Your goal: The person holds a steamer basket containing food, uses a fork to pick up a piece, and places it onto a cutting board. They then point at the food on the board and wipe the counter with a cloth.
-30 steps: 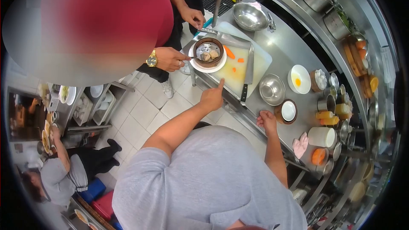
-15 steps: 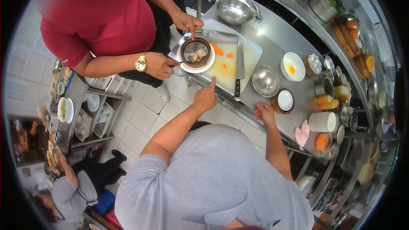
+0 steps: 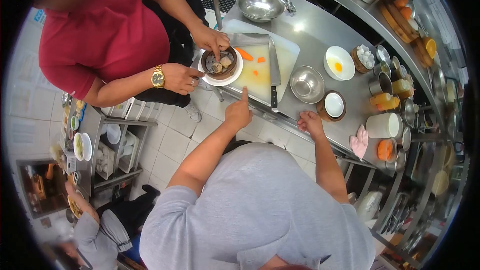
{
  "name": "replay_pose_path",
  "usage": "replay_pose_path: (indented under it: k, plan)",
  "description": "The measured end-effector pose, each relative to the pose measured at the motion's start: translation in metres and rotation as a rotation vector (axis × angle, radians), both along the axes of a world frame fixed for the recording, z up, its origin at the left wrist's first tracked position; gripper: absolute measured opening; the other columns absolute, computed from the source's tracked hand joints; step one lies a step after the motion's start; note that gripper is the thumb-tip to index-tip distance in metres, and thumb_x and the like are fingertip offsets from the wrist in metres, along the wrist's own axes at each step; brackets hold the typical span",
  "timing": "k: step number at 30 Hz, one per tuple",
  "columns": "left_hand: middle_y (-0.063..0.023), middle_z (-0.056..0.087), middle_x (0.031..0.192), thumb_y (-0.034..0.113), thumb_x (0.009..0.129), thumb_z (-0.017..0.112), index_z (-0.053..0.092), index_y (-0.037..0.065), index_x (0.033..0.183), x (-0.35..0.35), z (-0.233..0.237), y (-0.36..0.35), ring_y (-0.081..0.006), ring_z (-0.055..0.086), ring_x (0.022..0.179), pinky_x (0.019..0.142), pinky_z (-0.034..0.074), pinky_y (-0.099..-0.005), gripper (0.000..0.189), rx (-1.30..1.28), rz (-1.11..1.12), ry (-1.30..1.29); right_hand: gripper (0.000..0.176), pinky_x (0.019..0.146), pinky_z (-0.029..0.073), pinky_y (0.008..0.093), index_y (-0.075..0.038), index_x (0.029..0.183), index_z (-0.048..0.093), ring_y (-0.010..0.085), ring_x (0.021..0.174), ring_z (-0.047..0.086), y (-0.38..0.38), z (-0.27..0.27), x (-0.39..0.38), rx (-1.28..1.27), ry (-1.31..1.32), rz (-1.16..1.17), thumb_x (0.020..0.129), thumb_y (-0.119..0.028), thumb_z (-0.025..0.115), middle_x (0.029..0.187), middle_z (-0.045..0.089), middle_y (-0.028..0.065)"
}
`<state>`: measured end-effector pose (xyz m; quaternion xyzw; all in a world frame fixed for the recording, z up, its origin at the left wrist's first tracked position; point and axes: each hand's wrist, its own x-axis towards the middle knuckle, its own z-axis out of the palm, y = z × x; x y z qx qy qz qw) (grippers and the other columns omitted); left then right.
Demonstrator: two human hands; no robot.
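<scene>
Knife, long, steel, black-handled (image 3: 275, 67), lies on white plastic cutting board (image 3: 290, 55). Empty left hand (image 3: 238, 115) points near board's edge, best away from blade; right hand (image 3: 311, 123), right of board, curls loosely, contents unclear.

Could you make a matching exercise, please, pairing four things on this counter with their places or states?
1. dumpling steamer
2. black-handled knife
3. pink cloth
4. white bowl

A. beside the white container
B. holds a yellow-orange yolk
C. on the white plate
D. blade on the cutting board

Right pairs: 1-C, 2-D, 3-A, 4-B.
</scene>
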<state>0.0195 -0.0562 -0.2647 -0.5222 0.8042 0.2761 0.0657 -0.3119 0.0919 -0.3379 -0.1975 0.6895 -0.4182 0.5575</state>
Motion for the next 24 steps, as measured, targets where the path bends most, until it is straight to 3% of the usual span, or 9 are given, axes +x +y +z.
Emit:
replay_pose_path:
  k: [24]
  plan:
    - [-0.0242,0.080,0.110,0.026,0.095,0.077,0.003,-0.005,0.174,-0.0072,0.0006,0.0013,-0.0390,0.078,0.101,0.094,0.061,-0.0479,0.112,0.012,-0.001,-0.044,0.027,0.052,0.054,0.0267,-0.004,0.105,0.069,0.0153,0.061,0.071,0.0005,0.0051,0.0024,-0.014,0.046,0.024,0.106,-0.031,0.073,0.083,0.074,0.0084]
